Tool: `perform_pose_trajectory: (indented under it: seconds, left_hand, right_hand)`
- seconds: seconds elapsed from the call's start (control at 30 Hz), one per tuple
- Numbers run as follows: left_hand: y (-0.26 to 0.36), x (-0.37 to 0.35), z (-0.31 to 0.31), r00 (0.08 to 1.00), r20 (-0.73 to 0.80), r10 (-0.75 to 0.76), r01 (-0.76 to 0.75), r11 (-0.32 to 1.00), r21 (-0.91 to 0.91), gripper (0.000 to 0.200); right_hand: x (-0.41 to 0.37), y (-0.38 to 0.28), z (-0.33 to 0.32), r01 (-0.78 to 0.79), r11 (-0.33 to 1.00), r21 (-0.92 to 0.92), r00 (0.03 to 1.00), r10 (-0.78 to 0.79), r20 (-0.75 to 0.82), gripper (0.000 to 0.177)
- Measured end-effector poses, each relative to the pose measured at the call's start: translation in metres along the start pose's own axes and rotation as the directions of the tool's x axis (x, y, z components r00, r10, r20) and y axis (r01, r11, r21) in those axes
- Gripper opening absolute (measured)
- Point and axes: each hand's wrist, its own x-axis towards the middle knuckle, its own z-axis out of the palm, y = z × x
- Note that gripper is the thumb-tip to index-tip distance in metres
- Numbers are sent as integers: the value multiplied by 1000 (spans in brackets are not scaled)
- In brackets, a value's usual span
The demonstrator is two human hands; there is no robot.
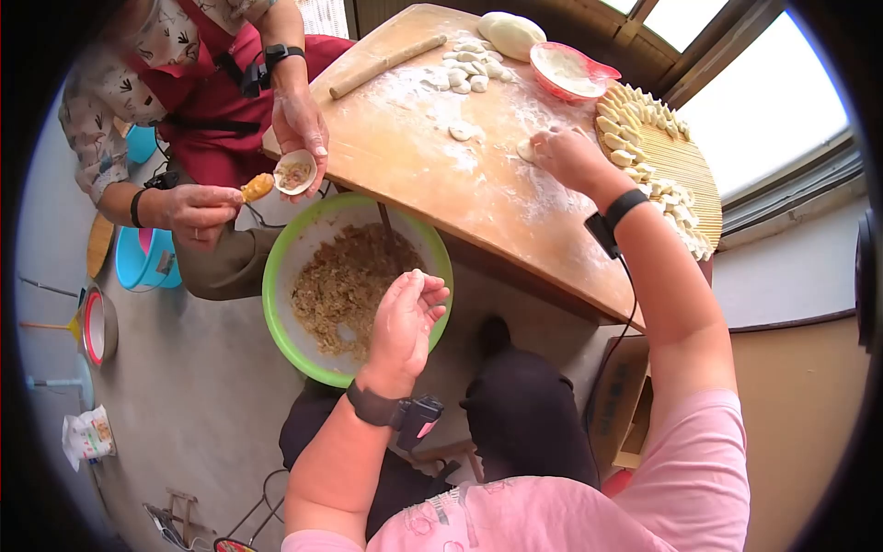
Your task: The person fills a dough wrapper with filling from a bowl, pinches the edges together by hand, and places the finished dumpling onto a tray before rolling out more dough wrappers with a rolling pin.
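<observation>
At the floured tabletop, my right hand point(572, 158) has its fingers bent down at the edge of a small round dough wrapper point(526, 150), which they seem to pinch. Another pale wrapper piece point(463, 132) lies farther left on the board. Over the right side of a green-rimmed bowl point(276, 304) is my left hand point(409, 317), loosely cupped, with nothing visible in it. Minced filling point(342, 285) fills much of the bowl, and a dark utensil handle point(388, 230) leans in it. Across from me, a person's hand point(302, 124) holds a wrapper with filling point(295, 172); their other hand grips a filling-loaded spoon point(258, 188).
On the wooden table point(405, 138) are a rolling pin point(386, 66), several dough pieces point(469, 66), a dough lump point(511, 35) and a red flour bowl point(570, 72). Rows of dumplings point(621, 138) sit on a slatted tray point(685, 175). A blue bucket point(138, 262) stands at left.
</observation>
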Motion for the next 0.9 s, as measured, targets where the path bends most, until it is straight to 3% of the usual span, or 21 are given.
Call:
perform_pose_trajectory:
  seconds: [0.13, 0.23, 0.27, 0.4, 0.47, 0.53, 0.63, 0.77, 0.8, 0.9]
  left_hand:
    - [-8, -6, 1, 999, 30, -34, 33, 999, 8, 17]
    - [-12, -13, 6, 998, 19, -53, 52, 998, 33, 17]
    - [-12, -14, 7, 998, 20, -53, 52, 998, 33, 17]
    - [-6, -11, 7, 1000, 3, -21, 21, 1000, 19, 17]
    - [-5, -7, 5, 1000, 4, -15, 15, 1000, 9, 17]
    - [-1, -6, 4, 1000, 7, -9, 9, 1000, 7, 17]
    - [4, -10, 9, 1000, 8, -14, 14, 1000, 5, 18]
    - [3, -12, 9, 1000, 11, -17, 17, 1000, -9, 18]
    - [3, -13, 8, 1000, 14, -10, 10, 1000, -12, 18]
    - [4, -15, 7, 1000, 13, -4, 4, 1000, -6, 18]
  right_hand:
    - [-31, -15, 11, 115, 977, 182, 988, -94, -124, 25]
    - [-25, -38, -1, -23, 971, 237, 997, 39, -66, 25]
    - [-19, -40, -1, -85, 926, 368, 996, 87, 11, 28]
    - [5, -45, 13, -11, 727, 686, 995, 73, -61, 34]
    - [8, -50, 17, 5, 896, 445, 989, 62, -137, 36]
    - [3, -61, 17, 22, 979, 202, 989, 9, -149, 34]
    - [-10, -69, 17, 74, 989, 129, 984, -51, -173, 29]
    - [-18, -54, 6, -113, 952, 283, 985, 145, -94, 25]
    - [-28, -57, -1, -103, 968, 230, 979, 140, -148, 24]
    - [-42, -34, 9, 13, 934, 356, 1000, -7, -18, 23]
